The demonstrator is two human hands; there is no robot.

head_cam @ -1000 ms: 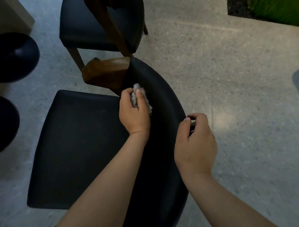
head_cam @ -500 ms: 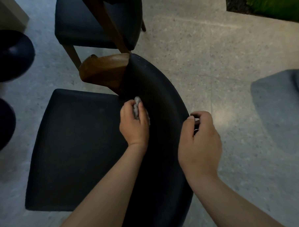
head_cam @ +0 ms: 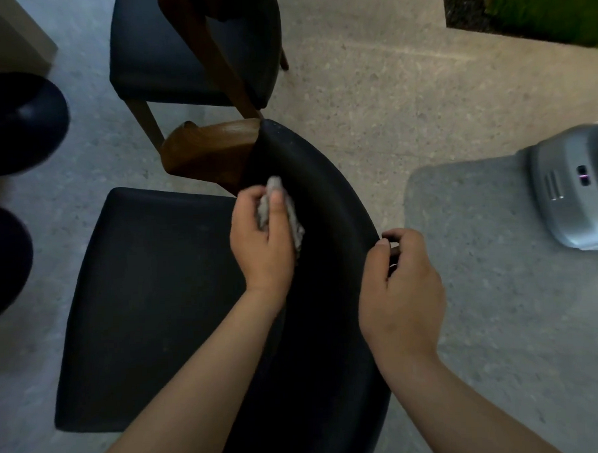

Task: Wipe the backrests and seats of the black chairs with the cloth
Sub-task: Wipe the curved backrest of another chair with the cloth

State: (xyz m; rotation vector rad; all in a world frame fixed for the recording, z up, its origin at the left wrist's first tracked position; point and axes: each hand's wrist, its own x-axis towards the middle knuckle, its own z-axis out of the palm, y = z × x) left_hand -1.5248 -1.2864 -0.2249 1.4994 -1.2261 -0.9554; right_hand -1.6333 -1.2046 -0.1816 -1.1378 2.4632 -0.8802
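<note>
left hand (head_cam: 262,241) presses cloth (head_cam: 295,223) on backrest (head_cam: 323,198); right hand (head_cam: 401,290) apparently pinches it.

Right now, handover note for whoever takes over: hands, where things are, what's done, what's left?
Left hand grips the cloth and presses it on the inner face of the near chair's backrest.
Right hand grips the backrest's top edge.
Done: backrest wipe is under way; how much is covered cannot be told.
Left: the rest of the backrest, the seat, then the second chair ahead.
</note>
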